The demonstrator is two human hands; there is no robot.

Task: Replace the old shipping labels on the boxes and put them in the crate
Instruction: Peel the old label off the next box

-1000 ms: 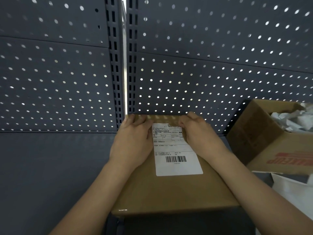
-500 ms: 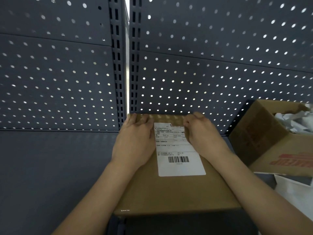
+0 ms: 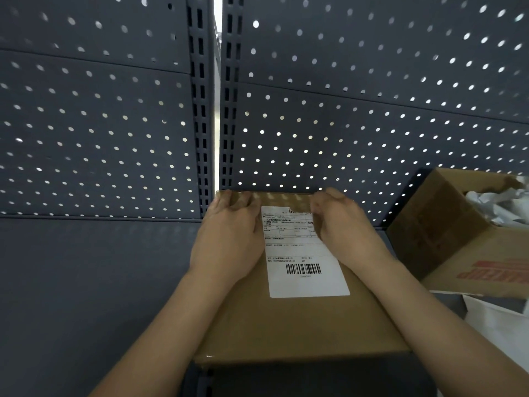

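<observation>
A closed brown cardboard box [image 3: 300, 328] lies on the grey shelf in front of me, its far edge against the pegboard. A white shipping label [image 3: 305, 282] with a barcode is stuck on its top. My left hand [image 3: 232, 239] lies flat on the box just left of the label, fingertips at the far edge. My right hand [image 3: 343, 224] is curled over the label's upper right corner, with its fingers bent onto that corner and hiding it. I cannot tell whether the corner is lifted. No crate is in view.
An open carton [image 3: 446, 233] with red print stands at the right, with crumpled white paper [image 3: 498, 202] inside. A white sheet or bag [image 3: 503, 328] lies in front of it. The grey pegboard back [image 3: 357, 124] with a slotted upright [image 3: 201, 124] closes the shelf [image 3: 86, 282].
My right hand's fingers have curled tighter onto the label's upper right corner. The left hand and the box have stayed where they were.
</observation>
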